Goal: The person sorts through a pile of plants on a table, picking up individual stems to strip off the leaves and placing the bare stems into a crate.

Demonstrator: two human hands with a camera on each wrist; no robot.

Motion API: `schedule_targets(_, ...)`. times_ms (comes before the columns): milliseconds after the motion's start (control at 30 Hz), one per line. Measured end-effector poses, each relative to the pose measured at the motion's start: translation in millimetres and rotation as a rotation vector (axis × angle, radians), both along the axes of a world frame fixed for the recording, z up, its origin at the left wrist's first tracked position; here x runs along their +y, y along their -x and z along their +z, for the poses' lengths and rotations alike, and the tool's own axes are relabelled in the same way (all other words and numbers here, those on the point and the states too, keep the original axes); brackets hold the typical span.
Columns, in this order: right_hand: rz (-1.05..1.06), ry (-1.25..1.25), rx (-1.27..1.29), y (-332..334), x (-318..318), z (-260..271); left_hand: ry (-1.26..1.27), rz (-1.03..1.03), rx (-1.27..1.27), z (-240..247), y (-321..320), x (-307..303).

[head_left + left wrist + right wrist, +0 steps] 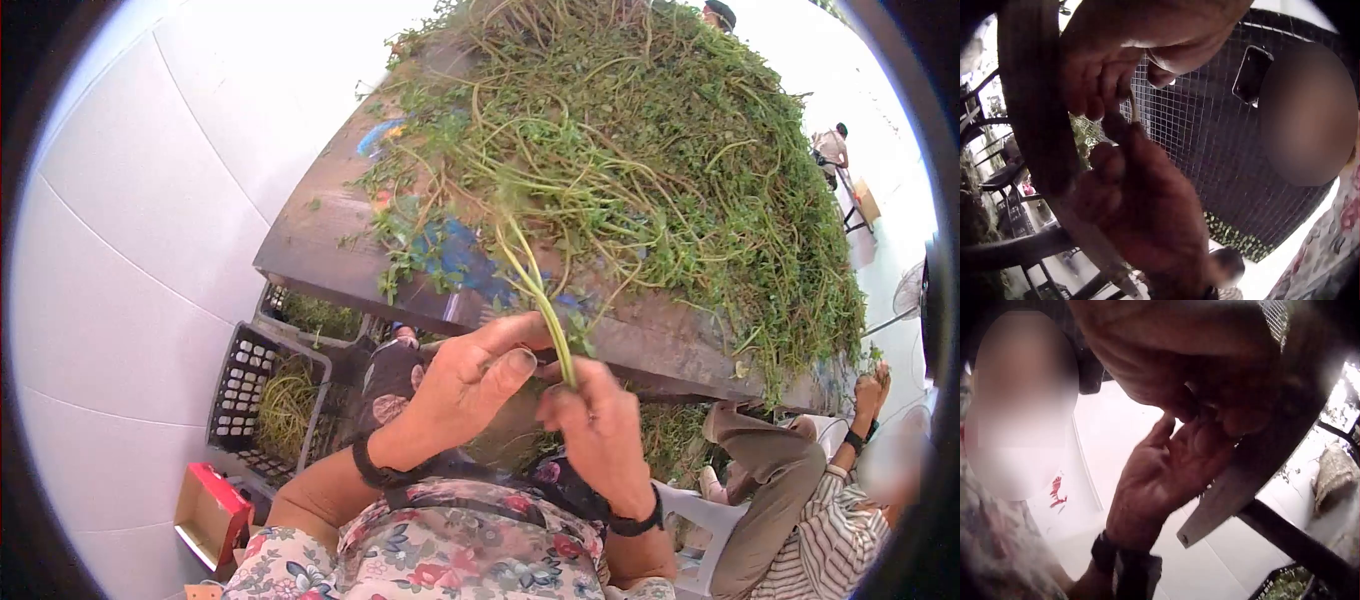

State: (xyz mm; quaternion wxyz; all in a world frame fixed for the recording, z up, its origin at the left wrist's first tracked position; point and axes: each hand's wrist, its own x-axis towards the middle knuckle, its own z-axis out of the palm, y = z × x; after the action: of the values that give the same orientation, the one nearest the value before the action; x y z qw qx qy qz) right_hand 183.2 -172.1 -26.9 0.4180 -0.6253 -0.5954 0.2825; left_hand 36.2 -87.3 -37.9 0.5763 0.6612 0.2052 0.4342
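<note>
Stems point(553, 325): long axis slanting forward over the table point(325, 220)
Right hand point(605, 435): nearer, fingers pinching their lower end
Left hand point(450, 395): just beside; cannot tell finger grip

Both forearms point(325, 492) angle inward, hands close together. Left hand point(455, 385) has its palm turned toward the other, thumb point(510, 373) held apart from loosely extended fingers point(515, 328). Right hand point(603, 432) is in a pinch, fingers curled in, fingertips partly blurred.

The right hand point(607, 430) hides the green stems' point(546, 308) lower ends.
</note>
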Motion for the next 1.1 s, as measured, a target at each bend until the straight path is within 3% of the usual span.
schedule_targets(133, 0.158, 0.146, -0.062, 19, -5, -19, 0.439, -0.163, -0.110, -4, 8, 0)
schedule_targets(267, 0.291, 0.258, 0.039, 25, -9, -40, 0.482, -0.199, -0.135, -10, 13, 2)
schedule_targets(500, 0.283, 0.209, 0.135, 13, -13, -52, 0.293, -0.204, 0.160, -8, 16, -8)
schedule_targets(567, 0.270, 0.187, 0.196, 10, -10, -43, 0.119, -0.228, 0.231, -13, 19, -7)
schedule_targets(700, 0.164, -0.007, 0.365, 17, -9, -47, -0.049, -0.270, 0.355, -29, 19, -14)
schedule_targets(800, 0.153, 0.002, 0.279, 18, -9, -41, -0.162, -0.275, 0.405, -35, 18, -19)
schedule_targets(933, 0.087, 0.059, 0.605, 19, -12, -39, -0.318, -0.205, 0.366, -60, 10, -26)
schedule_targets(1100, 0.025, 0.006, 0.302, 8, -12, -29, -0.413, -0.209, 0.539, -54, 16, -21)
